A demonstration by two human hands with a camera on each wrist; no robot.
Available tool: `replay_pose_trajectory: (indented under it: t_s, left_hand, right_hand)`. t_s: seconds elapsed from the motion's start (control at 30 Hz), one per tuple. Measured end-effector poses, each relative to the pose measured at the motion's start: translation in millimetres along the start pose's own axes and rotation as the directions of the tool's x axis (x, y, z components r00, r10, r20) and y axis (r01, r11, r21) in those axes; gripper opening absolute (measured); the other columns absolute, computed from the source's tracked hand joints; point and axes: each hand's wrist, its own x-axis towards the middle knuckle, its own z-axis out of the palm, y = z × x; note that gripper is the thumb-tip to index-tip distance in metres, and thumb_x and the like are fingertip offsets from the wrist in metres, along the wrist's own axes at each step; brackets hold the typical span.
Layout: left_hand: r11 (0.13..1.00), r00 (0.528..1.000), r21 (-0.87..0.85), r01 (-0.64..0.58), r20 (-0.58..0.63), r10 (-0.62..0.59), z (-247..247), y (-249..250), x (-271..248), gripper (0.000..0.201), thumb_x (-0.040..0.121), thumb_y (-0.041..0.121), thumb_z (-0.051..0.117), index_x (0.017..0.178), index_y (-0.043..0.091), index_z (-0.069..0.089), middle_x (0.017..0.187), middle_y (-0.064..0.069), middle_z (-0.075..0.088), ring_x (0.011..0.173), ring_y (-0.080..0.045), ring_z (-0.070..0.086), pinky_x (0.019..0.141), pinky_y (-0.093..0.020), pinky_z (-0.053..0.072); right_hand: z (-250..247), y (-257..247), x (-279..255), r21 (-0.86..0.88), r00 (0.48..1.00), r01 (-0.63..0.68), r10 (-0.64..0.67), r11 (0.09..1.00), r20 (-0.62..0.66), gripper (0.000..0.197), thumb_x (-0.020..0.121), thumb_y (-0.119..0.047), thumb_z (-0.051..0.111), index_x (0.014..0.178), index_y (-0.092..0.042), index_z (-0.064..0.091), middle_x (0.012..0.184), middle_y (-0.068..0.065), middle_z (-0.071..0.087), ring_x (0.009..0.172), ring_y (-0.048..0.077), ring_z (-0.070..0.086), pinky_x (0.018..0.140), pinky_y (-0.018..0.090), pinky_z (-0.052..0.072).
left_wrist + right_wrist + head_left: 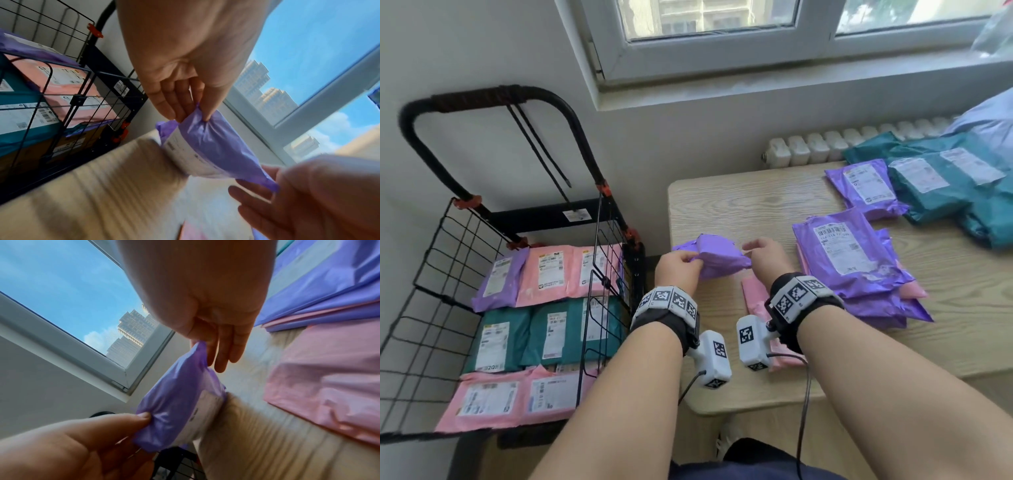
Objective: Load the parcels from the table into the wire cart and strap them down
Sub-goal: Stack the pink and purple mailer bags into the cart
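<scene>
A small purple parcel (719,258) hangs just above the table's left end, held at both ends. My left hand (681,270) pinches its left end between thumb and fingers, and my right hand (765,257) pinches its right corner. The left wrist view shows the purple parcel (216,146) with its white label facing down; the right wrist view shows the same purple parcel (176,402) stretched between the two hands. The black wire cart (441,260) stands left of the table and holds rows of pink, teal and purple parcels (544,308).
On the wooden table (739,205) lie a stack of purple and pink parcels (859,267), a pink parcel (753,294) under my right wrist, one purple parcel (866,186) and teal parcels (945,185) at the back right. Two black cords (541,157) hang from the cart handle.
</scene>
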Motion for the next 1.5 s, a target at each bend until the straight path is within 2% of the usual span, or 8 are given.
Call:
replay_pose_trajectory:
  t_s: [0.17,0.33,0.6,0.83,1.0,1.17,1.3,1.5]
  left_hand:
    - [0.997,0.999,-0.08,0.007,-0.038,-0.01,-55.4,22.1,15.3,0.011,0.086,0.017,0.058,0.08,0.016,0.067,0.072,-0.004,0.059,0.069,-0.02,0.054,0.056,-0.013,0.04]
    - [0.918,0.984,-0.362,0.164,-0.002,-0.177,-108.1,18.1,34.4,0.025,0.057,0.031,0.069,0.07,0.009,0.067,0.077,-0.012,0.065,0.078,-0.026,0.063,0.088,-0.046,0.055]
    - [0.86,0.982,-0.49,0.145,-0.033,-0.185,-202.5,-41.4,35.9,0.05,0.062,0.063,0.062,0.074,0.015,0.072,0.089,-0.01,0.074,0.086,-0.027,0.07,0.09,-0.039,0.054]
    - [0.989,0.997,-0.121,0.081,0.002,-0.082,-308.0,-106.3,3.6,0.04,0.086,0.055,0.059,0.083,0.015,0.067,0.075,-0.003,0.062,0.06,-0.013,0.054,0.047,-0.019,0.041]
    - [0.999,0.998,-0.038,0.026,-0.055,-0.028,-356.1,-151.4,12.3,0.011,0.085,0.018,0.069,0.091,0.01,0.075,0.086,-0.004,0.069,0.08,-0.021,0.063,0.077,-0.027,0.049]
    - [0.941,0.982,0.334,-0.057,-0.15,0.113,-381.8,-172.9,21.3,0.016,0.091,0.024,0.058,0.089,0.021,0.074,0.088,0.003,0.069,0.081,-0.018,0.06,0.067,-0.025,0.041]
    - [0.861,0.975,0.495,-0.115,-0.111,0.194,-383.7,-186.3,29.2,0.022,0.091,0.016,0.053,0.095,0.024,0.074,0.097,-0.002,0.069,0.094,-0.022,0.06,0.077,-0.033,0.05]
    - [0.96,0.987,0.275,-0.059,-0.129,0.097,-383.2,-198.3,38.2,0.018,0.093,0.02,0.055,0.098,0.016,0.072,0.102,-0.002,0.069,0.093,-0.021,0.062,0.081,-0.031,0.05]
  right_hand:
    - [8.4,-31.7,-13.1,0.034,0.988,0.121,-0.124,0.992,0.087,0.039,0.083,0.01,0.044,0.094,-0.021,0.064,0.092,0.006,0.064,0.072,0.016,0.055,0.065,0.028,0.043]
    - [39.4,-57.7,-37.9,0.037,0.953,0.271,-0.274,0.962,0.127,0.015,0.085,-0.007,0.065,0.095,-0.014,0.073,0.087,0.0,0.07,0.077,0.005,0.06,0.072,0.023,0.044]
    - [133.6,-104.4,-75.8,0.098,0.966,0.225,-0.235,0.969,0.106,0.024,0.09,-0.007,0.053,0.07,-0.018,0.06,0.078,0.009,0.061,0.071,0.023,0.057,0.065,0.037,0.051]
    - [233.9,-140.3,-107.8,0.207,0.989,0.096,-0.116,0.974,0.089,0.018,0.093,-0.006,0.046,0.081,-0.01,0.059,0.087,0.018,0.064,0.076,0.03,0.064,0.072,0.044,0.059]
    - [291.7,-144.1,-126.6,0.172,0.998,0.046,-0.054,0.984,0.045,0.016,0.089,-0.004,0.048,0.083,-0.011,0.061,0.085,0.016,0.066,0.072,0.029,0.066,0.079,0.048,0.058]
    - [326.4,-146.5,-151.8,-0.142,0.972,0.191,-0.207,0.971,-0.112,0.041,0.088,-0.009,0.053,0.129,-0.015,0.047,0.11,-0.002,0.053,0.093,0.017,0.057,0.08,0.03,0.047]
    - [353.3,-148.6,-166.1,-0.389,0.911,0.407,-0.398,0.826,0.108,0.04,0.089,-0.013,0.056,0.128,-0.023,0.055,0.122,-0.001,0.05,0.089,0.014,0.056,0.075,0.026,0.046]
    - [386.0,-140.6,-166.9,-0.559,0.835,0.544,-0.34,0.626,0.433,0.038,0.086,-0.025,0.062,0.124,-0.029,0.058,0.123,0.002,0.051,0.104,0.024,0.059,0.092,0.036,0.051]
